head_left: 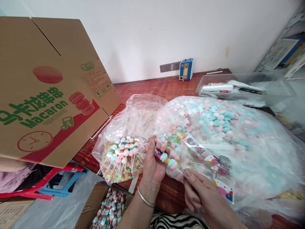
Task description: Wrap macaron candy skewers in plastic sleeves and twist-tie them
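Observation:
A candy skewer [168, 160] with pastel marshmallow-like pieces and thin coloured rings slants between my hands. Around its upper end is a clear sleeve [157, 152] printed in red and blue, mostly hidden by fingers. My left hand [153, 165], with a bangle at the wrist, is closed on that sleeve. Thumb and fingers of my right hand [199, 187] pinch the skewer's white stick [180, 172] at its lower end. Beyond my right hand, flat printed sleeves [211, 162] lie on a plastic bag. Several finished skewers [125, 148] rest on a bag of small coloured candies [108, 171] at left.
A large bag of pastel candies [216, 117] spreads over the right side of the wooden table [143, 87]. A clear bin [274, 84] with tools stands behind it. A cardboard box [54, 89] rises at left; below, an open carton [89, 206] holds wrapped skewers.

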Motion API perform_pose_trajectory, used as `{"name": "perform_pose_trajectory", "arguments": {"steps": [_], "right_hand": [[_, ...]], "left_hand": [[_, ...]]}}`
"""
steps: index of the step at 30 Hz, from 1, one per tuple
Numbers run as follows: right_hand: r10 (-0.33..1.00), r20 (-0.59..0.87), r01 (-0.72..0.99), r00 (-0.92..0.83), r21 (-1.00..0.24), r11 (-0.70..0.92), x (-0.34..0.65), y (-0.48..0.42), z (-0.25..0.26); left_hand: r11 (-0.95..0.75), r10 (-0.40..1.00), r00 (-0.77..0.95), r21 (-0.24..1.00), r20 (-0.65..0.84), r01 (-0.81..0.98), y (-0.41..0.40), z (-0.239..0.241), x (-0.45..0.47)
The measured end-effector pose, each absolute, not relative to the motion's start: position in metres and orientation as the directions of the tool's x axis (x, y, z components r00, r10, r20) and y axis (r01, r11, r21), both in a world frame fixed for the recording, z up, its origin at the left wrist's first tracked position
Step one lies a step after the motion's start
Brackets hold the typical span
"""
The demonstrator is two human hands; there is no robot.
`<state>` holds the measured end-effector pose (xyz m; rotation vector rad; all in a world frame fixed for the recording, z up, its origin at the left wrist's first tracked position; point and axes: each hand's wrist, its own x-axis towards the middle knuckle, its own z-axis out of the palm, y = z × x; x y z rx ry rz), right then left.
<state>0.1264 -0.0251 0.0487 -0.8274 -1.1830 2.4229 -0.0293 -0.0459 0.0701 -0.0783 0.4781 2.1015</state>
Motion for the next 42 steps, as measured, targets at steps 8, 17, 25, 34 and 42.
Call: {"name": "perform_pose_trajectory", "arguments": {"steps": [8,17,25,34,42], "right_hand": [[0.601,-0.215,0.03,-0.769,-0.953,-0.303,0.131,-0.031,0.039],[0.528,0.579,0.276,-0.621,-0.469,0.839,0.129,-0.017,0.031],[0.633,-0.103,0.134,-0.767,-0.991,0.001,0.136,-0.021,0.044],[0.663,0.272,0.215,-0.698,-0.803,0.556,0.135,-0.023,0.042],[0.377,0.635,0.287,-0.675,-0.245,0.926,0.136,-0.019,0.037]], "left_hand": [[-0.363,0.737,-0.507,0.371,-0.447,-0.855,-0.039,0.072,-0.019],[-0.29,0.784,-0.448,0.386,-0.43,-0.876,-0.04,0.076,0.014],[-0.414,0.798,-0.539,0.406,-0.268,-0.815,-0.043,0.076,-0.027],[-0.365,0.746,-0.471,0.302,-0.471,-0.881,-0.033,0.088,-0.026],[-0.317,0.676,-0.474,0.358,-0.565,-0.878,-0.031,0.082,-0.029]]}}
